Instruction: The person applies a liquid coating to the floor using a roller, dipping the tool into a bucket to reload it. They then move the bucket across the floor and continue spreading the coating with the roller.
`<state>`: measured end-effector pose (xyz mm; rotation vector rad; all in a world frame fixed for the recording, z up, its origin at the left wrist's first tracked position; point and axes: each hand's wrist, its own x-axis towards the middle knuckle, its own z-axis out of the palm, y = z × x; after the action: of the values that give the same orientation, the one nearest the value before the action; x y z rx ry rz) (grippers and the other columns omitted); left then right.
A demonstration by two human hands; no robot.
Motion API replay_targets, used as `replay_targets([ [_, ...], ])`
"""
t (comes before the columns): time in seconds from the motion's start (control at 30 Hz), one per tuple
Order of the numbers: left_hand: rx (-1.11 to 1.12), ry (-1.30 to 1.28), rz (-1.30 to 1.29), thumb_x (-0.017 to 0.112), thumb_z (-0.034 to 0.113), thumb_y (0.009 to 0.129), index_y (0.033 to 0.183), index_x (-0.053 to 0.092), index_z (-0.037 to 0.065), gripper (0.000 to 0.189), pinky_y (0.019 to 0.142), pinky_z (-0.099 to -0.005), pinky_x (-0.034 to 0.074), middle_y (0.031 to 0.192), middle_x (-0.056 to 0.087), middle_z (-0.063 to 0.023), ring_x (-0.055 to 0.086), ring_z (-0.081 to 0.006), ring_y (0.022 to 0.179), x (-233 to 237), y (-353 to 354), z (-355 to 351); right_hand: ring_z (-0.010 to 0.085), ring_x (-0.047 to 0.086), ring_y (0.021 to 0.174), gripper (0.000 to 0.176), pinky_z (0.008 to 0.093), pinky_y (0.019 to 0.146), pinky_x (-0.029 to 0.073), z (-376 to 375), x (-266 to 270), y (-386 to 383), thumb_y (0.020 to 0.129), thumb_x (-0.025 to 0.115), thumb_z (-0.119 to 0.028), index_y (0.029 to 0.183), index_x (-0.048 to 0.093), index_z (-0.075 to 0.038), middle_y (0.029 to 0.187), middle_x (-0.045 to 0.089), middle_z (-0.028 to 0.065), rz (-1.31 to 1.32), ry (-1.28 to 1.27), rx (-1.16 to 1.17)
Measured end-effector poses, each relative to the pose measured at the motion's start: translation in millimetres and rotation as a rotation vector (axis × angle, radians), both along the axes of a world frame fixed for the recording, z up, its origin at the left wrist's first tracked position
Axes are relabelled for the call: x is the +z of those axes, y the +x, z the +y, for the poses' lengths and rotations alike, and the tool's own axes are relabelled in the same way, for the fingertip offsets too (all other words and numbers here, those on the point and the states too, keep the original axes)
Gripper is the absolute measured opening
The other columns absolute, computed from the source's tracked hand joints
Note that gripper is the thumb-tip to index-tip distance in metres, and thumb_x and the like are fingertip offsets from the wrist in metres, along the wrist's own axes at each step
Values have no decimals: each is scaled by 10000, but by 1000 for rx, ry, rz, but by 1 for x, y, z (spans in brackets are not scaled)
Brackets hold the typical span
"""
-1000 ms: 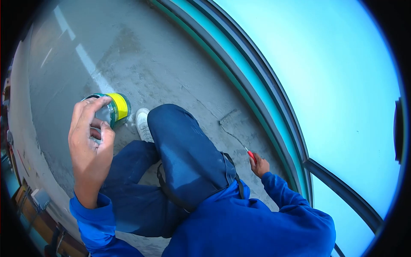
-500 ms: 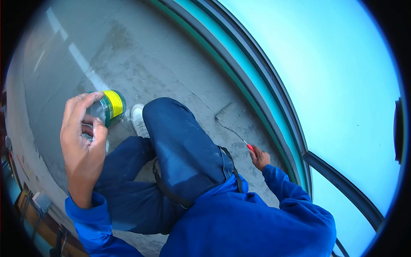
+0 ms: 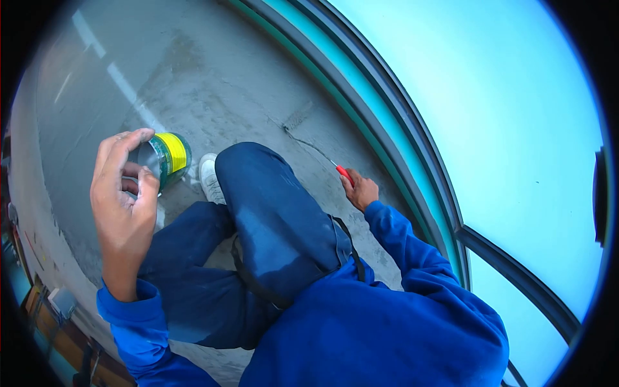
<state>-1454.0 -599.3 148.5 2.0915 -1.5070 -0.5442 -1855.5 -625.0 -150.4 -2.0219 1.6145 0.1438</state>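
The roller (image 3: pixel 297 119) lies ahead of the right hand (image 3: pixel 361 192), its head on the grey floor (image 3: pixel 238 84) and its red handle (image 3: pixel 344 173) gripped in that hand's closed fingers. It is well apart from the left hand (image 3: pixel 124 193), across the bent knee (image 3: pixel 255 171). The left fingers curl toward the thumb, overlapping the yellow-banded tub (image 3: pixel 175 153); whether they grasp it, I cannot tell. A shoe (image 3: pixel 209 179) stands just beside the tub.

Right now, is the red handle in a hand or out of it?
In: the right hand has its fingers curled around the red handle.
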Motion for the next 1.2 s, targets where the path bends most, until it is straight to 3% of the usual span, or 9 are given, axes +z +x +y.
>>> replay_targets([
  [0.27, -58, 13, -6, 485, -63, 772, 1197, 573, 35, 445, 660, -206, 430, 1140, 556, -68, 507, -94, 755, -9, 1, -6, 393, 641, 742, 343, 465, 666, 512, 114, 43, -168, 893, 548, -414, 1121, 611, -165, 807, 658, 202, 222, 198, -101],
  [0.5, -87, 3, -17, 492, -44, 739, 1164, 583, 17, 438, 633, -225, 446, 1110, 578, -82, 545, -117, 718, -15, -4, -14, 388, 641, 743, 337, 452, 661, 513, 135, 81, -220, 881, 574, -400, 1089, 634, -142, 801, 657, 195, 236, 138, -176],
  [0.77, -53, 61, -25, 474, -46, 767, 1177, 575, 18, 427, 697, -220, 434, 1120, 556, -68, 505, -111, 767, -10, -7, -17, 389, 637, 737, 363, 463, 658, 500, 62, 29, -171, 887, 557, -429, 1075, 638, -129, 793, 656, 195, 132, 104, -139],
  [0.87, -48, -1, -39, 480, -39, 744, 1150, 591, 10, 423, 641, -238, 451, 1078, 567, -76, 527, -120, 721, -11, -10, -17, 389, 636, 750, 392, 461, 670, 500, 17, 13, -129, 889, 550, -447, 1079, 638, -116, 801, 658, 194, 45, 83, -97],
  [1.0, -53, -1, -58, 478, -32, 753, 1158, 590, 16, 423, 658, -235, 448, 1095, 565, -74, 523, -116, 740, -8, -11, -14, 392, 637, 778, 456, 472, 705, 494, -23, 10, -85, 894, 508, -503, 1084, 640, -111, 784, 656, 211, -8, 117, -89],
  [1.2, -22, 19, -41, 473, -32, 770, 1176, 577, 22, 423, 697, -221, 431, 1121, 558, -70, 503, -104, 767, -5, -14, -18, 389, 626, 838, 482, 458, 737, 481, 8, 24, -142, 895, 500, -510, 1086, 642, -91, 834, 655, 205, 36, 269, -136],
])
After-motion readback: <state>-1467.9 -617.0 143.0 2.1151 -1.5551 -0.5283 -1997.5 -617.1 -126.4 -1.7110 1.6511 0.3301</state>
